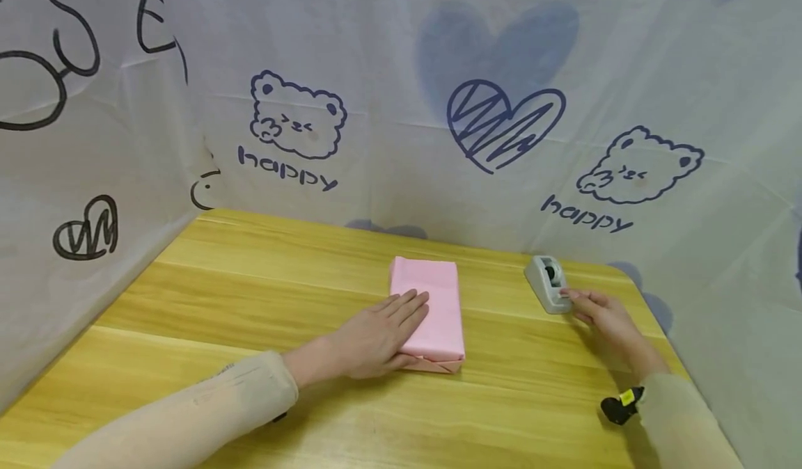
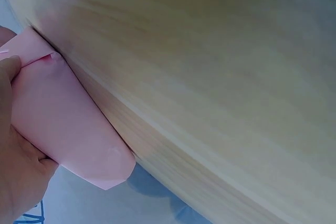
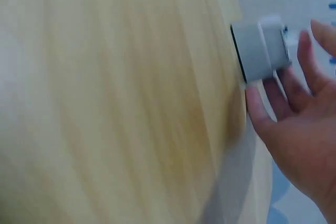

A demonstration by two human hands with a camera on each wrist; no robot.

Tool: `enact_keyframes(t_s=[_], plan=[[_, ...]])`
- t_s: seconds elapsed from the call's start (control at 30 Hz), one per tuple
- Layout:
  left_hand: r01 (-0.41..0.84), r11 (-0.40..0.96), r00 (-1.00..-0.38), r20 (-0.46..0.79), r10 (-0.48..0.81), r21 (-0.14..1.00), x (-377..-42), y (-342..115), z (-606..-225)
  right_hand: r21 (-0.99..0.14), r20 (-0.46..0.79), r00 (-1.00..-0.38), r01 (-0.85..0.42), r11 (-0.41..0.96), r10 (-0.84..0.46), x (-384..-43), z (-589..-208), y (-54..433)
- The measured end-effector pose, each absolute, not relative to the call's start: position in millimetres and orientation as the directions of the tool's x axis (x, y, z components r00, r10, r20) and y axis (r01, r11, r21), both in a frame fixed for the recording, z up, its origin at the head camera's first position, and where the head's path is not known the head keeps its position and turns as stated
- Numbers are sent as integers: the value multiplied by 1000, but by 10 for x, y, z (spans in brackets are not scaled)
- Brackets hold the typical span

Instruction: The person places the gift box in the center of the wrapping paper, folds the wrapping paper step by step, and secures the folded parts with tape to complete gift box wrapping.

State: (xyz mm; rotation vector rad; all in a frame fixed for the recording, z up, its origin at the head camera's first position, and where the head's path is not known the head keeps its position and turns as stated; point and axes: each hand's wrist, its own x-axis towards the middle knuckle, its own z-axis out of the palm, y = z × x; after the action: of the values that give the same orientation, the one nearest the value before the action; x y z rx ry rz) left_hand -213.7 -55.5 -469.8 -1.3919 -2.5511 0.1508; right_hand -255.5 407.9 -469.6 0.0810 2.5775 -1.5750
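A box-shaped package wrapped in pink paper (image 1: 438, 316) lies flat on the wooden table, its folded end facing the near side. My left hand (image 1: 379, 333) rests on its top and left side with the fingers straight. The left wrist view shows the pink package (image 2: 68, 108) against that hand's thumb. A grey tape dispenser (image 1: 544, 281) stands towards the far right with a roll in it. At its near end, my right hand (image 1: 604, 316) pinches the tape end between thumb and forefinger. In the right wrist view its other fingers are beside the dispenser (image 3: 257, 51).
The wooden table (image 1: 263, 295) has a rounded far right corner. Behind it and at the left hangs a white cloth (image 1: 376, 58) with printed bears, hearts and the word "happy". A black device with a yellow mark (image 1: 622, 406) is at the right wrist.
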Motion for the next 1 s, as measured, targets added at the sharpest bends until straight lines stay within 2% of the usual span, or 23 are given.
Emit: enact_keyframes(t_s=[0.17,0.3,0.6,1.0], plan=[[820,540,-517,160,841,-189,-2129,-554,-4690,-807,-111,-987,156,569,113,-2469,-4750,4024],[823,540,-516,164,841,-176,-2128,-560,-4685,-744,-67,-989,137,653,130,-2408,-4806,3992],[823,540,-519,154,841,-175,-2131,-564,-4706,-781,-32,-983,137,609,179,-2383,-4885,3941],[824,542,-517,171,839,-168,-2132,-570,-4709,-778,-172,-964,260,572,204,-2488,-4793,3935]])
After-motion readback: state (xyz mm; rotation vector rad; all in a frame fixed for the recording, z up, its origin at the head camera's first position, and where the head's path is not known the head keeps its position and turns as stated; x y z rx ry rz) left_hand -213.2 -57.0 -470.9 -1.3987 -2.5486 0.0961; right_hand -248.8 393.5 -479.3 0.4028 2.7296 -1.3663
